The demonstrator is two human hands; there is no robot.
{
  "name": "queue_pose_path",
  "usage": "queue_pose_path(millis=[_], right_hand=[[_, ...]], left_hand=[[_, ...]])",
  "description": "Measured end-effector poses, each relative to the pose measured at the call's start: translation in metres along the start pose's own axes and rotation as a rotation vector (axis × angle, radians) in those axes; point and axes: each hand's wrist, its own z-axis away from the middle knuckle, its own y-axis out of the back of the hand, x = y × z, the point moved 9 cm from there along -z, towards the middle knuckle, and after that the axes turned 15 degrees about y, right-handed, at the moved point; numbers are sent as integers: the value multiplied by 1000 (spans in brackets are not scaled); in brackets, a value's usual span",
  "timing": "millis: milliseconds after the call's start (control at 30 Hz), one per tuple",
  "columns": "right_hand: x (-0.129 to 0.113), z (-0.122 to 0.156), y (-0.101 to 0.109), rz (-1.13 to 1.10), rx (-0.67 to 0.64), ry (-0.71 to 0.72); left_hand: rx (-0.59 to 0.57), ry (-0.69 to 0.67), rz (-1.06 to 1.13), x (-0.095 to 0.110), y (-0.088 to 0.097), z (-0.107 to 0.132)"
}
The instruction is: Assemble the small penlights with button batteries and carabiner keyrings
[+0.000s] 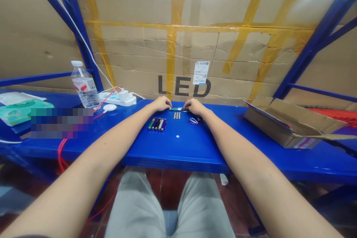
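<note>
A slim green metal tube, like a mini flashlight, lies crosswise between my two hands near the back of the table. My left hand is closed, its fingertips at the tube's left end. At the other end, my right hand pinches with thumb and fingers; a small dark part shows beneath them. Just in front sit several small round silver pieces, like button cells, in neat rows. Several similar tubes in green, purple, black and silver lie side by side at the left. Small carabiner clips rest by my right wrist.
A small white disc lies on the blue table. To the left stand a water bottle, a white power strip and a green tissue pack. An open cardboard box is at the right. Taped cardboard walls the back.
</note>
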Motion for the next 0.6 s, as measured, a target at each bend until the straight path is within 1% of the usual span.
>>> queue_pose_path(millis=[200, 300, 367, 433, 467, 500, 600], right_hand=[[0, 1, -1, -18, 15, 4], [-1, 2, 0, -35, 22, 1], [0, 5, 3, -24, 45, -10], [4, 9, 12, -8, 95, -24], [6, 12, 17, -3, 124, -34], [10, 16, 22, -3, 149, -44], [22, 27, 33, 1, 187, -106]], left_hand=[[8, 9, 45, -1, 3, 2], [28, 21, 31, -4, 5, 4], [51, 36, 13, -7, 11, 7], [41, 35, 2, -8, 19, 14], [3, 22, -1, -6, 22, 19], [-68, -11, 1, -2, 23, 26], [-369, -114, -42, 16, 20, 56]])
